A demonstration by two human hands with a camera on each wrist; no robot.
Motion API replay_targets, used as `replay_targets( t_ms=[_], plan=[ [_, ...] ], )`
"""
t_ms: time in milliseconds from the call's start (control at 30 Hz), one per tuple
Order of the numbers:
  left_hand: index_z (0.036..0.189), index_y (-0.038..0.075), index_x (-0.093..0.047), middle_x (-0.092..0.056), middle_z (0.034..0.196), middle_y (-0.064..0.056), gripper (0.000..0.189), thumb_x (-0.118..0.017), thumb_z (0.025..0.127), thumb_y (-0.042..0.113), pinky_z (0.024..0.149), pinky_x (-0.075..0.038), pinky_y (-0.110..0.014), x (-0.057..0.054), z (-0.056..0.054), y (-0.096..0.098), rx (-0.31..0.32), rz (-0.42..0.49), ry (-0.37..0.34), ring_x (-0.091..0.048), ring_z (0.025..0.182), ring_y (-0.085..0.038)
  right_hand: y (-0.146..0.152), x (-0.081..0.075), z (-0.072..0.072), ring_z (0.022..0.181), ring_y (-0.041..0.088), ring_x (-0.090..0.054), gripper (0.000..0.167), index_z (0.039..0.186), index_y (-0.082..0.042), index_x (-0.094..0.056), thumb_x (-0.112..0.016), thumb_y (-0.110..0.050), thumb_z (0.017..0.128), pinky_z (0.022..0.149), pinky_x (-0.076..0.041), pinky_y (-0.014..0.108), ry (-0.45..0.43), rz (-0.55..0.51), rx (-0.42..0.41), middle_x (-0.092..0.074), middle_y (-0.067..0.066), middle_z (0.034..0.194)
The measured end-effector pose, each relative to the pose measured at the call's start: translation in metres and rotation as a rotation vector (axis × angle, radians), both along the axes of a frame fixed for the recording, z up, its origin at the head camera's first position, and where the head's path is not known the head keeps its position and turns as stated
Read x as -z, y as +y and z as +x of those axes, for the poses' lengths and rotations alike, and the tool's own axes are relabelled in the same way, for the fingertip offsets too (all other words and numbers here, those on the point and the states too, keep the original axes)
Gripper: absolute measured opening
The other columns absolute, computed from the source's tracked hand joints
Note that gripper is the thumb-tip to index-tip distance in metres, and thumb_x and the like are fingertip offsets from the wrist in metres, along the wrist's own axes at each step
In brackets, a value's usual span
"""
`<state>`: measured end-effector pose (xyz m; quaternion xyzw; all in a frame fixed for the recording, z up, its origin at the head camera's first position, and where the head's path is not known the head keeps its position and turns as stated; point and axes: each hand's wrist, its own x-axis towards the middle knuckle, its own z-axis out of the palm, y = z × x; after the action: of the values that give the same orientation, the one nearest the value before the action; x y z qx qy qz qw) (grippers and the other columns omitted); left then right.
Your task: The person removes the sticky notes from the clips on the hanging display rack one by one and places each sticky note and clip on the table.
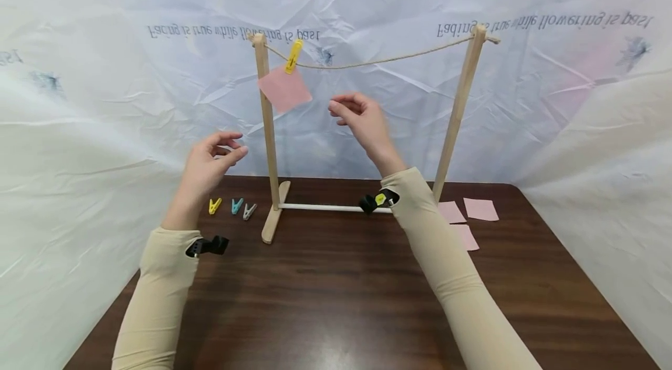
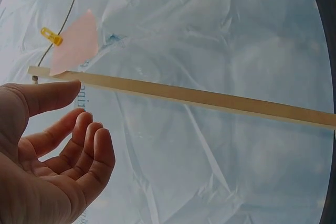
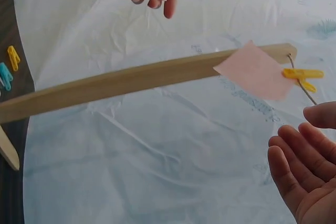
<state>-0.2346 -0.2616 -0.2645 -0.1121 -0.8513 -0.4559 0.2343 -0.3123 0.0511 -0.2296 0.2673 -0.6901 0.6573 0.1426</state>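
Observation:
A pink square of paper or cloth [image 1: 285,90] hangs by one corner from a rope [image 1: 362,66], held there by a yellow clothespin [image 1: 294,56]. My left hand [image 1: 212,160] is in the air left of the wooden post [image 1: 268,125], its fingers loosely bent and holding nothing. To the right of the hanging square, below the rope, my right hand [image 1: 364,125] is raised with relaxed, bent fingers and nothing in them. In the right wrist view the yellow clothespin [image 3: 303,73] bites the rope and the square's corner, apart from my right hand [image 3: 307,171].
On the dark table [image 1: 315,288] a yellow clothespin [image 1: 214,206], a blue one [image 1: 237,206] and a pale one [image 1: 249,212] lie left of the frame's wooden foot [image 1: 275,212]. Pink squares [image 1: 480,209] lie at the right, beyond the right post [image 1: 459,113]. A white bar [image 1: 325,207] runs low between the posts.

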Motion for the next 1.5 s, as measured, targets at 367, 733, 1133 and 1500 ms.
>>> replay_targets(
  t_ms=[367, 733, 1133, 1500],
  plan=[
    [0.133, 0.007, -0.064, -0.062, 0.108, -0.009, 0.043, -0.069, 0.098, 0.03, 0.063, -0.047, -0.023, -0.002, 0.005, 0.005, -0.003, -0.04, -0.015, -0.058, 0.088, -0.017, -0.036, -0.006, -0.006, 0.104, 0.026, -0.067, 0.029, 0.12, -0.005, -0.07, -0.07, -0.024, 0.098, 0.088, -0.057, 0.041, -0.027, 0.049, 0.002, -0.072, 0.009, 0.112],
    [0.134, 0.008, -0.064, -0.063, 0.111, -0.013, 0.042, -0.069, 0.097, 0.028, 0.068, -0.046, -0.025, -0.007, 0.004, 0.012, 0.026, -0.058, -0.008, -0.058, 0.095, -0.022, -0.044, -0.008, -0.012, 0.104, 0.032, -0.067, 0.029, 0.117, -0.003, -0.07, -0.068, -0.025, 0.098, 0.083, -0.058, 0.035, -0.045, 0.068, -0.018, -0.072, 0.012, 0.108],
    [0.133, 0.01, -0.065, -0.063, 0.113, -0.01, 0.042, -0.07, 0.097, 0.031, 0.085, -0.047, -0.031, -0.036, -0.004, 0.035, 0.037, -0.015, 0.033, -0.059, 0.104, -0.02, -0.033, -0.015, -0.017, 0.102, 0.033, -0.068, 0.026, 0.114, -0.002, -0.071, -0.068, -0.023, 0.098, 0.085, -0.057, 0.041, -0.015, 0.041, 0.042, -0.073, 0.013, 0.105],
    [0.131, 0.005, -0.065, -0.066, 0.124, -0.011, 0.039, -0.073, 0.095, 0.019, 0.092, -0.054, -0.03, -0.089, -0.014, 0.076, 0.072, 0.043, 0.263, -0.063, 0.111, -0.021, -0.024, -0.023, -0.014, 0.103, 0.03, -0.067, 0.026, 0.115, -0.004, -0.071, -0.067, -0.023, 0.099, 0.081, -0.057, 0.03, -0.01, 0.079, 0.078, -0.073, 0.01, 0.106]
  ],
)
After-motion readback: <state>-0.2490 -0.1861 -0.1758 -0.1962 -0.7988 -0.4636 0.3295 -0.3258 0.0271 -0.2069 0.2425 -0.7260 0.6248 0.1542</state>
